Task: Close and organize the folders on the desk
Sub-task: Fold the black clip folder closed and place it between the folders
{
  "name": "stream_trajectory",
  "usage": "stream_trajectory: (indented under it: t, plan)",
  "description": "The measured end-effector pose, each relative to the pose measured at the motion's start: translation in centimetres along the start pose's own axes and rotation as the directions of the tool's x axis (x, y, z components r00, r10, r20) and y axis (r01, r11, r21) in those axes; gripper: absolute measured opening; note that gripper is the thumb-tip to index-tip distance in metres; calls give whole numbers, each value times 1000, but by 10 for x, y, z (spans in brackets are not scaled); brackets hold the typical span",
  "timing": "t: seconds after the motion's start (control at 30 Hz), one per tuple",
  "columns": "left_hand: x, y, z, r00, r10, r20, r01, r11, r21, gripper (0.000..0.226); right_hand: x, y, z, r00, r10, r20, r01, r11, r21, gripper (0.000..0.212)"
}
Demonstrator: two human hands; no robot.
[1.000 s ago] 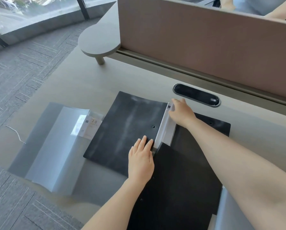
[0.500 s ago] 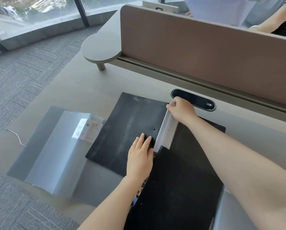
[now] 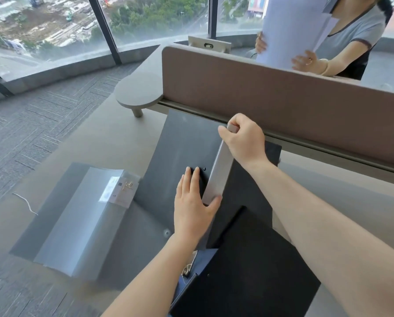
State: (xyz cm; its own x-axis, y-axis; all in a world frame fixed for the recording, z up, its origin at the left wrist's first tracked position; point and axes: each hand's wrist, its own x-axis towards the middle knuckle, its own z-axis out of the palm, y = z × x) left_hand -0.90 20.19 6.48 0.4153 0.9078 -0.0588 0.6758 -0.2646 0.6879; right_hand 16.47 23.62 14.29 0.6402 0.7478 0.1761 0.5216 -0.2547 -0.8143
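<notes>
A black folder [image 3: 182, 152] stands partly raised off the desk, its left cover tilted up and its grey spine [image 3: 219, 172] lifted. My right hand [image 3: 244, 140] grips the top end of that spine. My left hand [image 3: 193, 204] lies flat against the left cover, thumb at the spine's lower end. A second black folder [image 3: 255, 271] lies closed in front, under my arms. To the left a grey open folder [image 3: 77, 216] lies flat with a small label on it.
A brown divider panel [image 3: 283, 104] runs along the desk's far edge. Behind it a person holds white sheets [image 3: 290, 28]. A round side shelf [image 3: 138, 92] sticks out at the back left. The desk's left edge [image 3: 54, 168] drops to carpet.
The black folder was lying open and flat; my right hand has pulled its spine up and the left cover now tilts upward. My left hand stays on the cover.
</notes>
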Motion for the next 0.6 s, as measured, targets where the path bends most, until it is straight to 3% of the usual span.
stream_trajectory:
  t: [0.3,0.47,0.6]
  plan:
    - [-13,20,-16,985,63,-159,-82,990,-113,82,-26,-55,-34,993,-101,-62,112,975,192,22]
    - [-31,39,-27,962,126,-242,-164,976,-143,61,-44,-79,-54,976,-193,-103,213,945,250,22]
    - [-38,50,-35,935,196,-297,-245,960,-138,29,-57,-90,-69,963,-240,-121,262,938,226,22]
